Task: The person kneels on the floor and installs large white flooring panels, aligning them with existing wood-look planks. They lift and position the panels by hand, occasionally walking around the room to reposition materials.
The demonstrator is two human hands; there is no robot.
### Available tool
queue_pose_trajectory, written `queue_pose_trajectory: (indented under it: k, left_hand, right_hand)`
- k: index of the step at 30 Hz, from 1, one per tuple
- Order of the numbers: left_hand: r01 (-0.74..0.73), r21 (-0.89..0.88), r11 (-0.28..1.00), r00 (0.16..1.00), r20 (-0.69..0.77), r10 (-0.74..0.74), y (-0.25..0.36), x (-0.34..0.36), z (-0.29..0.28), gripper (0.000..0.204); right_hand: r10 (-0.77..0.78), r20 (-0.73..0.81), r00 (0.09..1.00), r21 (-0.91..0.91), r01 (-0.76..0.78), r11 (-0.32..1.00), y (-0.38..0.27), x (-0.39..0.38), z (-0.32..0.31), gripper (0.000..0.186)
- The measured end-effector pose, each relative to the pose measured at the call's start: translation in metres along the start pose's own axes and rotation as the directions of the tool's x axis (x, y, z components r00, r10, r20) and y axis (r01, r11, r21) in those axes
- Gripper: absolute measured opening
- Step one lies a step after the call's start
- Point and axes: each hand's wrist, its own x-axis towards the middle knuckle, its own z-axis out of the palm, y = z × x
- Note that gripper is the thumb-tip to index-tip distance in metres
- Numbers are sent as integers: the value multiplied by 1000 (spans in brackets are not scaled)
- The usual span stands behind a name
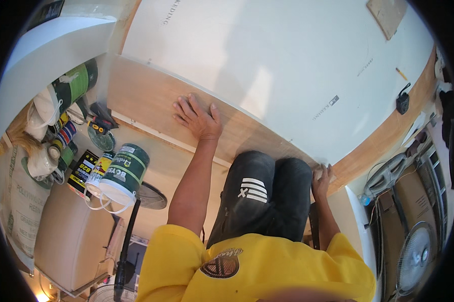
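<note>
Head view: one large white board [267, 65] fills the upper half, its near edge running from the upper left down to the lower right, with wide bare surface across its middle. Under it lies one brown plywood sheet [151, 95], showing as a strip along that near edge. The person kneels at this strip (dark trousers, yellow shirt), so the knees cover part of the plywood's front edge. The left hand [199, 118] lies flat on the plywood near its left end, fingers spread apart and straight, holding nothing. The right hand [321, 180] rests at the plywood's edge toward the right end; its fingers seem curled over the edge, though the view there is too small to be sure. Two green-and-white buckets [122, 173] stand off the plywood's left end.
</note>
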Motion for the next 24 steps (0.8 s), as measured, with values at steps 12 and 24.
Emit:
queue_pose_trajectory:
  k: [12, 24]
  left_hand:
    - [14, -63, 998, 1000, -15, -15, -4, -1, -3, 76]
    - [21, -117, 993, 1000, -17, -23, -5, -2, -5, 73]
  right_hand:
    - [-348, 215, 913, -40, 364, 930, -146, 2, -21, 35]
    - [-487, 265, 833, -62, 518, 853, -190, 49, 31, 34]
